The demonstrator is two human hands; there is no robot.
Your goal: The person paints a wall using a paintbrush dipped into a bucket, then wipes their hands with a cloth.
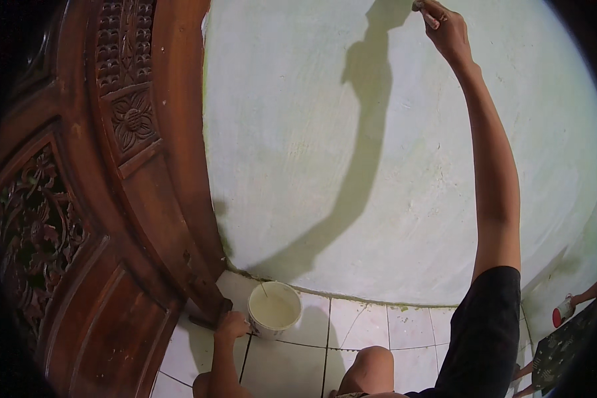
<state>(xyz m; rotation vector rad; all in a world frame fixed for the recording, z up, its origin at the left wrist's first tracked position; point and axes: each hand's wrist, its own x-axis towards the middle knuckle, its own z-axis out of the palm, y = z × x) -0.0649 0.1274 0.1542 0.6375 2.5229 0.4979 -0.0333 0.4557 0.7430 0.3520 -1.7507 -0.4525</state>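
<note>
Right hand (446, 32) pinches a small greyish object (416, 6) high by the pale green-white wall (431, 152); left hand (232, 326), grip indeterminable, is beside the round white bucket (276, 332) on white floor tiles (358, 325)

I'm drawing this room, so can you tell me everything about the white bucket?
The bucket is round, whitish and open-topped, and looks like plastic. Inside is pale, creamy stuff. A thin strip, maybe a stick or handle, shows near the back left. It stands upright on the tiled floor, near the wall. The left hand is close beside it; I can't tell if they touch.
</note>
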